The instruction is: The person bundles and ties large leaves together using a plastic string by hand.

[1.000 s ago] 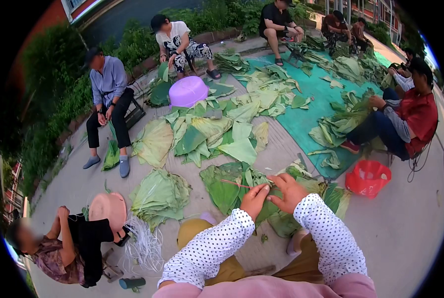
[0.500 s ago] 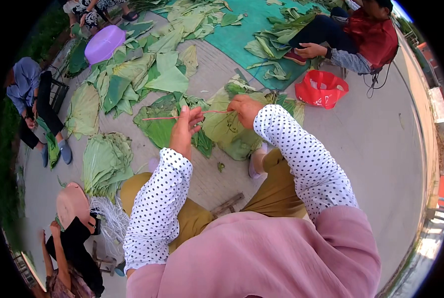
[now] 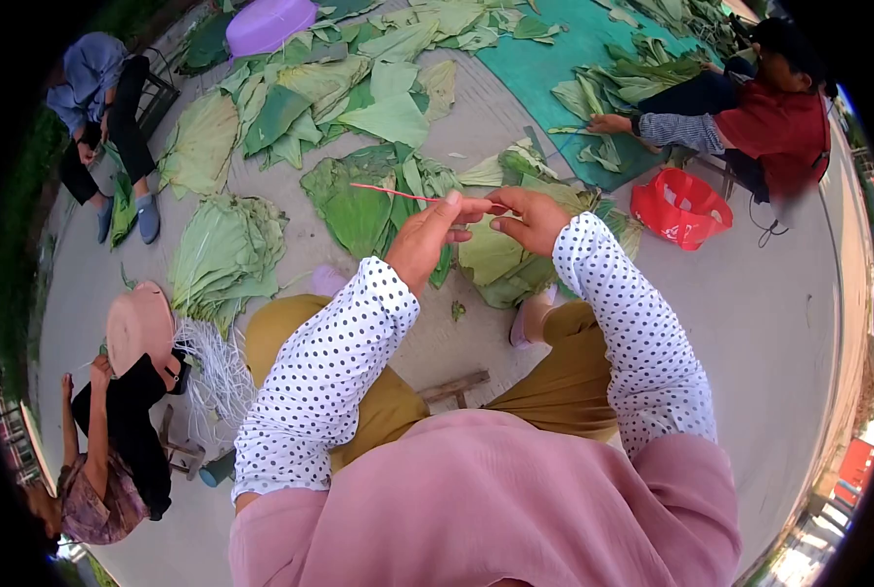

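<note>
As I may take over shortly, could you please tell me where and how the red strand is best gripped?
Probably pinch the red strand near its free tip, coming from the left: this thin length juts out leftward, uncovered, past the left hand.

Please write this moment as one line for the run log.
left hand: holds red strand | right hand: close to left hand, grip unclear | below hands: green leaves | right side: red bag

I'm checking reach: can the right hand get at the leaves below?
Probably yes: nothing visible blocks the right hand from the leaves, though it seems busy with the red string.
</note>
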Motion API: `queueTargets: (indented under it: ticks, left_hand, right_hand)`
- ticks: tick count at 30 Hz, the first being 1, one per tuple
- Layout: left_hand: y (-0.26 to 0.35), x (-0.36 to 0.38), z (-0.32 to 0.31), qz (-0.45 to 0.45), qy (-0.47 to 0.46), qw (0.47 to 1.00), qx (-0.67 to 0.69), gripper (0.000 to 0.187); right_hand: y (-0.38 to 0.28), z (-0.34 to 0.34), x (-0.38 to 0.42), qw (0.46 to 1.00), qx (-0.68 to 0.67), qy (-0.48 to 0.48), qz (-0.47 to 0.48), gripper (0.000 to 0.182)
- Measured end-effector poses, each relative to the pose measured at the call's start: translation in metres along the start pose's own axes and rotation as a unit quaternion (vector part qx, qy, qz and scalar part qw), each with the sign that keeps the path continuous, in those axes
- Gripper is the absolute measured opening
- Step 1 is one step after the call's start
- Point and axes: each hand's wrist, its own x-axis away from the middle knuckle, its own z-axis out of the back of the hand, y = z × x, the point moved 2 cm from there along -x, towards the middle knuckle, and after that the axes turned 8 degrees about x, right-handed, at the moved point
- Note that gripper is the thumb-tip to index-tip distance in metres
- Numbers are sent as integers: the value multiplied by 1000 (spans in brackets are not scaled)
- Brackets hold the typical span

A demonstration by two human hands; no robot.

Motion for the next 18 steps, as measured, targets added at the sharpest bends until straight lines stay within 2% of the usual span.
queueTargets:
  ticks: [1, 2, 3, 5, 7, 8, 9, 11, 13, 15, 18]
  left_hand:
    - [0, 2, 2, -3, 12, 1000, -3, 60]
    - [0, 4, 2, -10, -24, 999, -20, 55]
    - [5, 3, 3, -24, -63, 997, -44, 51]
    - [-1, 0, 12, -15, -56, 994, -88, 38]
    - [-21, -2, 29, 80, 4, 985, -153, 31]
    - [-30, -3, 39, 86, 24, 968, -235, 32]
    - [-44, -2, 51, 54, 5, 947, -317, 34]
    - [-70, 8, 64, 59, -3, 831, -552, 39]
    - [-98, 29, 63, 127, -60, 735, -664, 42]
    - [-136, 49, 56, 199, -136, 679, -693, 45]
    - [-186, 93, 22, 227, -226, 689, -651, 50]
  right_hand:
    - [-18, 5, -1, 998, -59, -2, 2, 27]
    - [-28, 9, -1, 994, -102, 10, -23, 16]
    - [-32, 10, 0, 998, -62, 28, -11, 15]
    - [-36, 16, -1, 995, -9, 91, 39, 13]
    - [-40, 17, 0, 993, 21, 105, 48, 12]
    - [-38, 14, -1, 991, 26, 118, 59, 11]
    - [-44, 16, 0, 990, 40, 122, 61, 11]
    - [-53, 15, 3, 991, 54, 110, 52, 11]
    - [-53, 5, 9, 986, 87, 118, 84, 12]
    - [-53, -17, 14, 984, 131, 95, 79, 11]
    - [-62, -51, 31, 975, 208, 48, 66, 10]
